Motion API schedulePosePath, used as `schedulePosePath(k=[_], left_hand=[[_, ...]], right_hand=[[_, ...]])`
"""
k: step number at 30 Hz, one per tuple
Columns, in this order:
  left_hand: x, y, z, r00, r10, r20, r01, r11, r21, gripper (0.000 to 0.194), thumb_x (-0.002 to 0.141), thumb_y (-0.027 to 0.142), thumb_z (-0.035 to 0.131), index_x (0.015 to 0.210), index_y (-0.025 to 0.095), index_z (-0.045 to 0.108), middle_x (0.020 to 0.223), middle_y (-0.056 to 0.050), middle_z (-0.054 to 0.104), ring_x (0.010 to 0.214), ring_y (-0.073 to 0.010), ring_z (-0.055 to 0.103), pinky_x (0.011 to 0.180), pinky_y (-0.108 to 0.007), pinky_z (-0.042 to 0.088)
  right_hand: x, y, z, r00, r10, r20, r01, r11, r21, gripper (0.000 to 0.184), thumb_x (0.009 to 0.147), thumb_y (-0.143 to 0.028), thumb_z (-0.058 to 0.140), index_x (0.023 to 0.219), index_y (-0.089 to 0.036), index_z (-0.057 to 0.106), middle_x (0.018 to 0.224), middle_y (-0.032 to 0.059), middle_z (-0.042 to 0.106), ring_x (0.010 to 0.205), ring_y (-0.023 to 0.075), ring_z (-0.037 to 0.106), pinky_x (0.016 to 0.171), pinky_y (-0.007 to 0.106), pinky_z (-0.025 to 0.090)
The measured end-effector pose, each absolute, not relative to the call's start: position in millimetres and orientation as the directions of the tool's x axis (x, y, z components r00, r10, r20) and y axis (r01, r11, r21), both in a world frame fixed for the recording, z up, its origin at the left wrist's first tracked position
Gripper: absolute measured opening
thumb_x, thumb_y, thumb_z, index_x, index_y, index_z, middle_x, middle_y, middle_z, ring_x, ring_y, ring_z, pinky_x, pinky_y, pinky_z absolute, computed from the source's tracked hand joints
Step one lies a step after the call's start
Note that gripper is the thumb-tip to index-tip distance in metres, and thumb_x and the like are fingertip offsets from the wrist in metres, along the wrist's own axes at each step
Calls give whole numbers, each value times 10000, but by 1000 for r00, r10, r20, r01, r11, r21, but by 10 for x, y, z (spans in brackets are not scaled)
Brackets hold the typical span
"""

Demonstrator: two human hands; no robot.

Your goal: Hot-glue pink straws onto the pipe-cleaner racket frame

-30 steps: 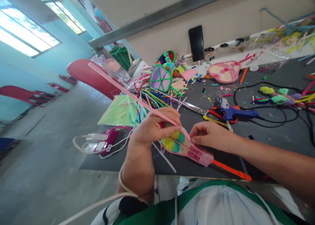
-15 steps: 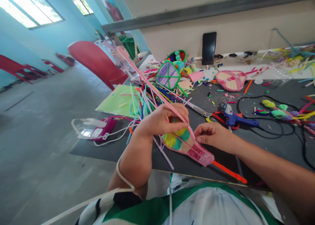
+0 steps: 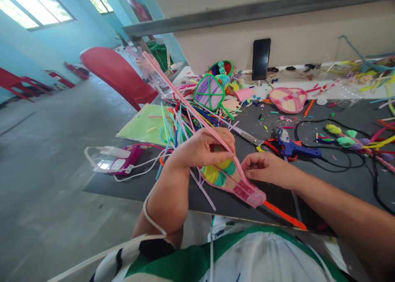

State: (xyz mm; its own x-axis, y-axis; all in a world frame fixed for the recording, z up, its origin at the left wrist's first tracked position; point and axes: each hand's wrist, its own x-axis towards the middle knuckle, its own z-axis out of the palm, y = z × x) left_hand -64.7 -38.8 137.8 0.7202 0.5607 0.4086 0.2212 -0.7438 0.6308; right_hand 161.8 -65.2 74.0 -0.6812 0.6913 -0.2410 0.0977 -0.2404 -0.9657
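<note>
- Head view: left hand (image 3: 200, 150) pinches a long pink strip (image 3: 185, 103) between thumb and fingers, its grip closed on the strip, which slants up and away to the left.
- Right hand (image 3: 265, 169) rests fingertips on the pink edge of a fan craft (image 3: 230, 178); whether its grip closes on the strip or only presses the edge, I cannot tell.
- Fan craft lies on the dark surface (image 3: 339, 179) near its front edge, between the two hands, yellow and green inside, an orange handle (image 3: 282, 216) pointing right.
- Just behind the hands lie scissors (image 3: 251, 139) and a blue glue gun (image 3: 293, 148) with a black cord.
- Left of them sits a heap of coloured strips (image 3: 179, 123) over a green sheet (image 3: 143, 125).
- Farther back: a purple fan (image 3: 210, 93), a pink fan (image 3: 288, 100), a phone (image 3: 261, 59) upright against the wall.
</note>
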Motion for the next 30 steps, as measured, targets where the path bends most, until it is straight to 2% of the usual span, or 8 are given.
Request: schedulePosePath(k=[5, 11, 20, 27, 30], left_hand=[[-657, -373, 1359, 715, 550, 431, 190, -747, 637, 48, 823, 195, 688, 818, 149, 702, 812, -64, 671, 819, -162, 635, 766, -293, 543], [-648, -360, 1348, 723, 545, 426, 190, -749, 635, 54, 824, 181, 677, 805, 139, 704, 820, -76, 677, 842, -169, 642, 797, -297, 536], [-620, -382, 1361, 723, 541, 430, 179, -747, 640, 65, 833, 175, 656, 791, 145, 695, 808, -69, 679, 810, -154, 645, 797, -283, 539], [-611, -379, 1363, 722, 534, 440, 178, -758, 628, 68, 836, 181, 654, 798, 142, 695, 810, -75, 678, 805, -155, 642, 761, -275, 531], [-618, -369, 1354, 723, 532, 441, 173, -758, 629, 71, 837, 189, 657, 795, 147, 697, 808, -72, 681, 813, -160, 645, 773, -279, 534]], right_hand=[[1623, -654, 764, -691, 677, -253, 114, -244, -963, 156, 669, -158, 628, 814, -175, 680, 745, -15, 682, 679, 119, 594, 667, 248, 452], [1614, -669, 722, -684, 689, -241, 103, -235, -966, 157, 693, -213, 709, 822, -163, 637, 714, -34, 614, 642, 97, 549, 634, 235, 426], [1620, -652, 666, -692, 687, -220, 97, -214, -972, 181, 738, -279, 736, 835, -164, 635, 718, -32, 610, 640, 94, 544, 630, 233, 418], [1625, -658, 656, -692, 688, -218, 127, -181, -975, 151, 744, -262, 718, 829, -171, 632, 727, -29, 616, 652, 104, 555, 639, 243, 428], [1665, -612, 744, -684, 701, -200, 133, -150, -980, 182, 745, -240, 680, 908, -168, 645, 829, 9, 668, 741, 131, 608, 707, 266, 470]])
